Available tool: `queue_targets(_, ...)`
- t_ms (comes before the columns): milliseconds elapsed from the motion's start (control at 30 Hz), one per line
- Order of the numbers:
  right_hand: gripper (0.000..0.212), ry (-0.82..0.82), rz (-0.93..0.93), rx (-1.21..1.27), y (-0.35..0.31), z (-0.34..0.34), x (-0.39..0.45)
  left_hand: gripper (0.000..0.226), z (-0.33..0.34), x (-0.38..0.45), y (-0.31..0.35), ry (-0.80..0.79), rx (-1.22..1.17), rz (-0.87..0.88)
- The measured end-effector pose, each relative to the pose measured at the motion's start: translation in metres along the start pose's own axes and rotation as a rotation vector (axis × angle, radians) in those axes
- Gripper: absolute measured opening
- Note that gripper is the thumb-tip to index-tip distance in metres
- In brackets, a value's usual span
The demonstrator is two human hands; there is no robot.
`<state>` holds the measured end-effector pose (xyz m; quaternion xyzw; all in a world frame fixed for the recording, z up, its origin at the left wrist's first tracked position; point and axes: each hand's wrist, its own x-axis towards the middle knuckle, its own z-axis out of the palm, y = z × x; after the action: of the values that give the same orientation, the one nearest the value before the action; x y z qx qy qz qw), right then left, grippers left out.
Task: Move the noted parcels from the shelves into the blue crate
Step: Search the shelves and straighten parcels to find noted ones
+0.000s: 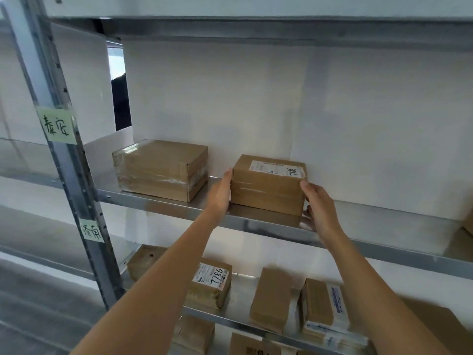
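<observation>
A brown cardboard parcel [267, 187] with a white label marked 7786 on its top sits on the upper metal shelf [358, 242]. My left hand [222, 193] lies flat against the parcel's left side with straight fingers. My right hand [318, 204] holds the parcel's right front corner, thumb on the front face and fingers low at its base. A second, larger taped parcel [161, 169] stands to the left on the same shelf. No blue crate is in view.
The shelf below carries several parcels, one labelled 7786 [210, 285], a plain one [271, 298] and one with a blue-and-white label [325, 308]. A metal upright [64, 139] with green handwritten tags stands at the left. Another box edge [468, 222] shows at far right.
</observation>
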<state>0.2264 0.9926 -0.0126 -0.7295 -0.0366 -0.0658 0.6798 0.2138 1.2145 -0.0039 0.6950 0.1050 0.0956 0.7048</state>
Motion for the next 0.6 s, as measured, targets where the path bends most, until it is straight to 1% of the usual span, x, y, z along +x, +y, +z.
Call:
queue_targets(67, 0.068, 0.048, 0.036, 0.014, 0.000, -0.002, 0.001, 0.041, 0.001, -0.008, 0.003, 0.012, 0.035, 0.074)
queue_targets(100, 0.070, 0.082, 0.054, 0.057, -0.001, -0.003, 0.003, 0.039, 0.002, -0.012, 0.003, 0.017, 0.031, 0.128)
queue_targets(167, 0.066, 0.178, 0.090, 0.185, -0.004, -0.007, 0.005, 0.044, 0.001, -0.027, 0.001, 0.003, -0.031, 0.223)
queue_targets(200, 0.065, 0.259, 0.089, 0.212, -0.006, -0.009, 0.006, 0.045, -0.005, -0.037, -0.002, -0.004, -0.059, 0.277)
queue_targets(233, 0.063, 0.374, 0.071, 0.180, -0.010, -0.008, 0.004, 0.042, -0.016, -0.046, -0.005, -0.005, -0.076, 0.359)
queue_targets(300, 0.050, 0.640, -0.088, 0.106, -0.023, 0.004, -0.004, 0.036, -0.050, -0.056, -0.003, 0.007, -0.047, 0.616)
queue_targets(333, 0.039, 0.724, -0.190, 0.114, -0.034, 0.018, -0.010, 0.036, -0.070, -0.056, 0.003, 0.022, -0.039, 0.724)
queue_targets(367, 0.030, 0.745, -0.270, 0.139, -0.048, 0.038, -0.019, 0.036, -0.089, -0.052, 0.011, 0.069, -0.050, 0.796)
queue_targets(400, 0.025, 0.724, -0.348, 0.147, -0.061, 0.061, -0.027, 0.035, -0.107, -0.047, 0.022, 0.138, -0.080, 0.831)
queue_targets(433, 0.022, 0.672, -0.423, 0.132, -0.074, 0.088, -0.035, 0.035, -0.123, -0.042, 0.035, 0.214, -0.130, 0.830)
queue_targets(500, 0.022, 0.520, -0.496, 0.062, -0.088, 0.148, -0.043, 0.039, -0.147, -0.027, 0.055, 0.331, -0.180, 0.773)
queue_targets(533, 0.023, 0.437, -0.484, 0.074, -0.088, 0.179, -0.041, 0.040, -0.157, -0.019, 0.061, 0.383, -0.141, 0.761)
queue_targets(600, 0.028, 0.299, -0.349, 0.143, -0.079, 0.230, -0.030, 0.044, -0.178, 0.000, 0.063, 0.501, 0.003, 0.761)
